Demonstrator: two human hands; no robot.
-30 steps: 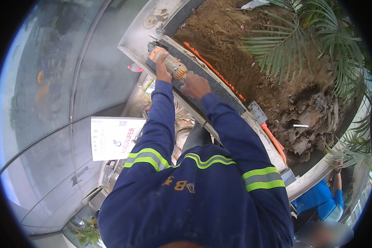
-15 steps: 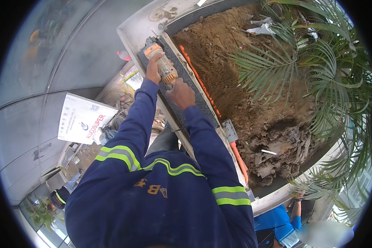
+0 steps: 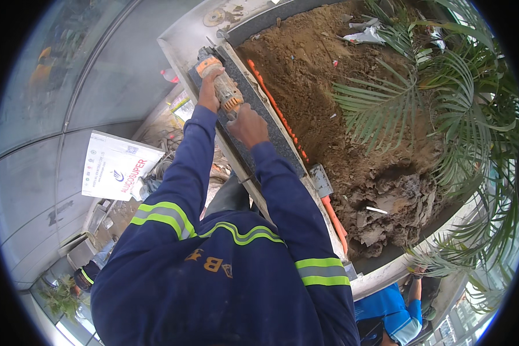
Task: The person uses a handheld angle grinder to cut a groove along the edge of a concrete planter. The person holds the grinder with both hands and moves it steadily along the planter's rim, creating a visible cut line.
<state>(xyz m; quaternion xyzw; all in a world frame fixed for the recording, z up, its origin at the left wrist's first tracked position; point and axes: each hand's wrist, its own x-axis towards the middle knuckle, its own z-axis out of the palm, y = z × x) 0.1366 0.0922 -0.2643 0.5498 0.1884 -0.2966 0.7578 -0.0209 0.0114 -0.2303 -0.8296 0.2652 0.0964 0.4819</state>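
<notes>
Brown dirt [image 3: 305, 63] and palm fronds [image 3: 380, 95] sprawled off right, and over the dark stone slab [image 3: 279, 144] the left hand [image 3: 209, 91] gripped an orange power tool [image 3: 227, 89] up front, right hand [image 3: 249, 126] clamped round its rear.

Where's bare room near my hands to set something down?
Bare soil lies between the orange strip and the palm frond. The pale ledge has a bare corner between glass and slab. Crowded: the slab, where left hand and right hand grip the power tool, and the clutter beside the white panel.
</notes>
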